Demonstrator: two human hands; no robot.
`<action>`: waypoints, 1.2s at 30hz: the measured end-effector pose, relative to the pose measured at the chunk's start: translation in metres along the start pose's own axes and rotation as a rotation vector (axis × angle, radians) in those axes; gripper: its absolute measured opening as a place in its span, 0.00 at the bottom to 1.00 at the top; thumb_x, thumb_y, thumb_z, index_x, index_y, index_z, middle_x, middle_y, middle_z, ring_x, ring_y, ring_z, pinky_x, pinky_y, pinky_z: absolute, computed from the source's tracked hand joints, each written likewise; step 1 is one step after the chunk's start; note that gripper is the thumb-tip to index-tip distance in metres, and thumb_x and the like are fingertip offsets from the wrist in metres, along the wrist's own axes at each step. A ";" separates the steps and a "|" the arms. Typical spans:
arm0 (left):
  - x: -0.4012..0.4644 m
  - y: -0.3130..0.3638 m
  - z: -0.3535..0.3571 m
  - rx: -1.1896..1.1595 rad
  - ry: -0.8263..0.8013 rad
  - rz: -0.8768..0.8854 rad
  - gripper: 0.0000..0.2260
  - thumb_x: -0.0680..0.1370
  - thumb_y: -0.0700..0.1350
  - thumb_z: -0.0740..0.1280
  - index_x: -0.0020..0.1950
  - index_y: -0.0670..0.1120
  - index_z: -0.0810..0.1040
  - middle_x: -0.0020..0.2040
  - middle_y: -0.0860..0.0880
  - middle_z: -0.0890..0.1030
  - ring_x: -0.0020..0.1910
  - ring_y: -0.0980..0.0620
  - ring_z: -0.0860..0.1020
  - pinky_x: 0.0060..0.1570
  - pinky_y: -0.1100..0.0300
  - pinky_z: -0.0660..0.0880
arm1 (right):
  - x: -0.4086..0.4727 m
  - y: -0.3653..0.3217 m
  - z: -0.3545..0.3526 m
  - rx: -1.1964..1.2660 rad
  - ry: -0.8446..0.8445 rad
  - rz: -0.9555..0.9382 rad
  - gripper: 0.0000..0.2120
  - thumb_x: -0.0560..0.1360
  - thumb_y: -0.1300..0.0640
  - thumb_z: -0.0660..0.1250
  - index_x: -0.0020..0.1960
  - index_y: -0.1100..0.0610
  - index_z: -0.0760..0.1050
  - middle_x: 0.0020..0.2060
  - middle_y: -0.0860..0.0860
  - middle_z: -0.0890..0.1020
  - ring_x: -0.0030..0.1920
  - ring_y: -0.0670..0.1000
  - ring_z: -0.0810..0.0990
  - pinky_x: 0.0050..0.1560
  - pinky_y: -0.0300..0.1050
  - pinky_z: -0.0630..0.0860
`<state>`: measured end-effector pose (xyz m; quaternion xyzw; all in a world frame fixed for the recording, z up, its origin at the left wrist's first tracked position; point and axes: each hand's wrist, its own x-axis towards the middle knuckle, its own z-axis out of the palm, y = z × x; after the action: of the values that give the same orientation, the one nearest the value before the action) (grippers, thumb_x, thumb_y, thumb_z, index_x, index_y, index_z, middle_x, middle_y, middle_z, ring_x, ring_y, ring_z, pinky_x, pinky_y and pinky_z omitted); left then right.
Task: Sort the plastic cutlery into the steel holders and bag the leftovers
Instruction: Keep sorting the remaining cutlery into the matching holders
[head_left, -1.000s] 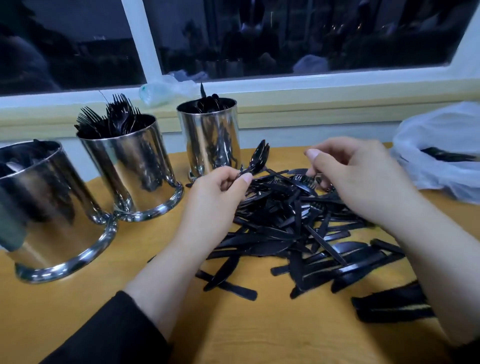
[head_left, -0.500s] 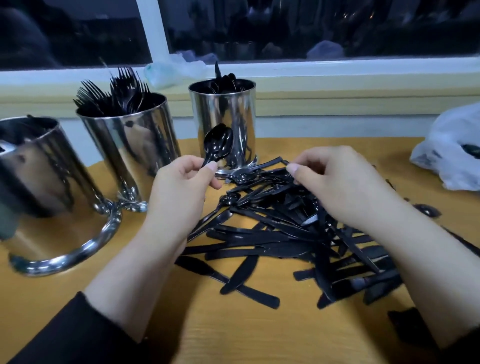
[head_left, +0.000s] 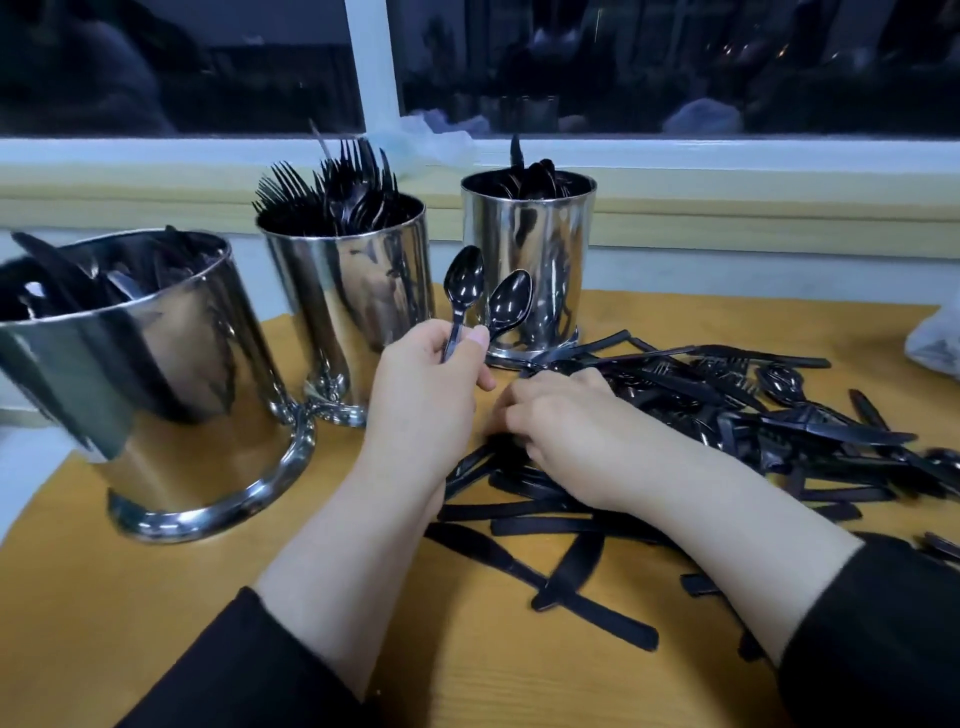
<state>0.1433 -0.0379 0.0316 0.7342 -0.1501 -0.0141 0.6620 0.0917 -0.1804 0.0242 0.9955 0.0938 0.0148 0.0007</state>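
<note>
The left hand (head_left: 423, 384) now pinches two black plastic spoons (head_left: 485, 301) by their handles, bowls upright in front of the right-hand steel holder, where half a second ago it showed only one; the sorting is gathering spoons in a small bunch, I judge, before dropping them in. The right hand (head_left: 561, 415) has come down from its raised pose onto the near edge of the loose heap of black plastic cutlery (head_left: 727, 415); its fingers (head_left: 511, 410) are curled down among the pieces, but I cannot tell whether they hold one. Three shiny cylindrical steel holders stand on the yellow wooden counter (head_left: 156, 623): the nearest, left one (head_left: 156, 395) holds what look like knives, the middle one (head_left: 358, 291) bristles with forks, and the far right one (head_left: 530, 265) holds spoons, so that is likely where the pair belongs. The heap is too tangled to count, knives mostly at its near side. One white plastic bag (head_left: 935, 343) shows at the right edge, well apart from the hands, so the bagging is not yet begun.
</note>
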 end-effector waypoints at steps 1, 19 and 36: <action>0.001 0.000 -0.001 -0.011 0.002 0.001 0.16 0.83 0.52 0.65 0.38 0.45 0.76 0.36 0.42 0.73 0.33 0.47 0.65 0.37 0.49 0.62 | -0.001 -0.001 0.003 0.003 0.044 -0.015 0.20 0.77 0.66 0.64 0.60 0.44 0.77 0.51 0.45 0.72 0.55 0.50 0.68 0.59 0.54 0.65; -0.001 0.009 -0.002 0.190 -0.097 0.061 0.16 0.85 0.52 0.60 0.50 0.43 0.80 0.36 0.50 0.77 0.35 0.52 0.74 0.40 0.53 0.73 | -0.035 0.027 0.001 0.213 0.506 0.030 0.11 0.82 0.60 0.64 0.60 0.50 0.81 0.49 0.44 0.75 0.54 0.48 0.70 0.57 0.51 0.70; -0.007 0.002 0.009 0.247 -0.302 -0.072 0.12 0.86 0.52 0.58 0.52 0.49 0.79 0.30 0.55 0.78 0.27 0.55 0.68 0.32 0.57 0.64 | -0.038 0.032 -0.006 0.935 0.742 0.472 0.03 0.78 0.51 0.71 0.51 0.48 0.80 0.35 0.48 0.83 0.33 0.46 0.82 0.36 0.33 0.75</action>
<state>0.1343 -0.0451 0.0309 0.8043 -0.2220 -0.1293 0.5359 0.0604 -0.2187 0.0296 0.8134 -0.1372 0.3155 -0.4690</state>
